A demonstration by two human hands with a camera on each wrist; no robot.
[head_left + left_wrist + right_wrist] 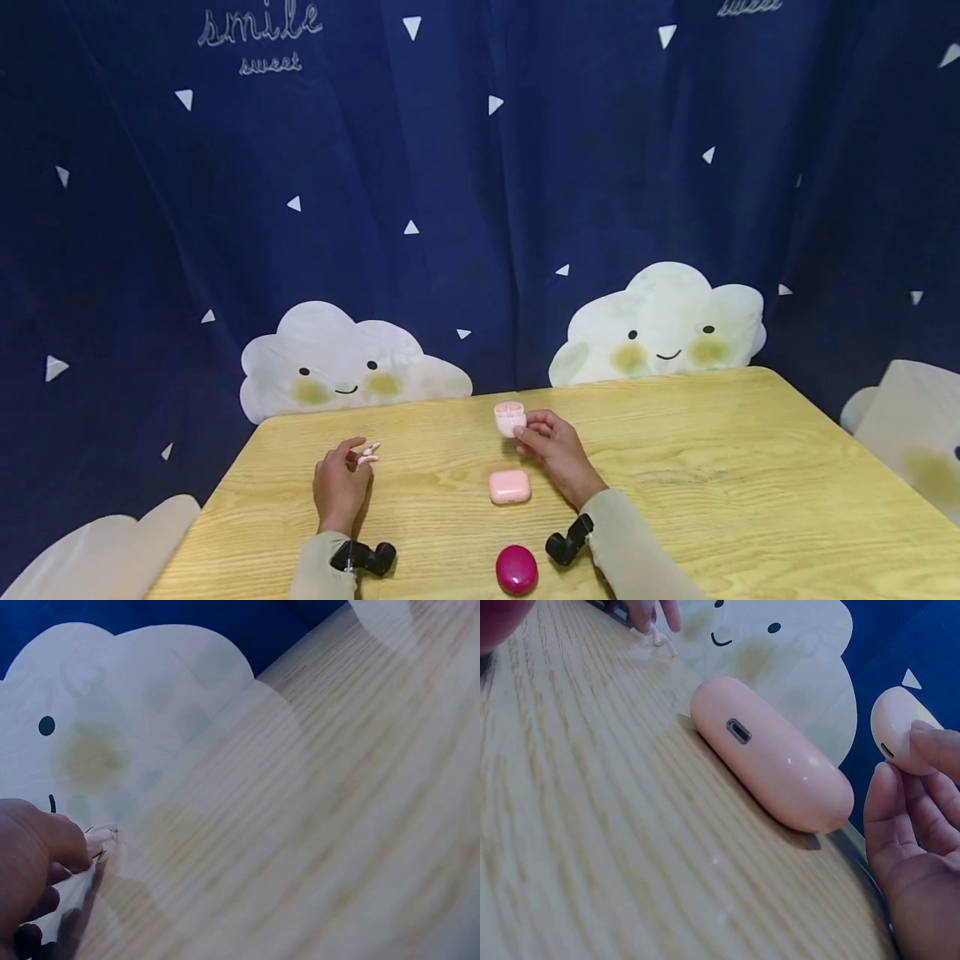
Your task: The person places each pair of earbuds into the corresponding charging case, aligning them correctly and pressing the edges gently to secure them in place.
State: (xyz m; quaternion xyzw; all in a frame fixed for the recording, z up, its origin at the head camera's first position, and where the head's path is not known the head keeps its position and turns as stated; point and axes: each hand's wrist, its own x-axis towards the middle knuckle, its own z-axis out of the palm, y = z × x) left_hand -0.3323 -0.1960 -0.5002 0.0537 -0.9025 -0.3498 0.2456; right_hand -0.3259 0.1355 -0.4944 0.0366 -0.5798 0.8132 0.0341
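Observation:
Over the left part of the table, my left hand (341,487) pinches a pair of pale pink earbuds (367,455) between thumb and fingers; their stems stick out to the right. The earbuds (103,835) are partly hidden by the fingers in the left wrist view. My right hand (558,457) holds a small pale pink earbud case (512,421) above the table by its right side, and its lid appears raised. In the right wrist view the case (901,731) shows a dark charging slot. A closed pink earbud case (510,487) lies just nearer than this hand.
A round magenta case (517,570) lies near the front of the wooden table (720,492). Behind the table hangs a dark blue curtain (450,167) with clouds and triangles. Each wrist carries a black camera mount.

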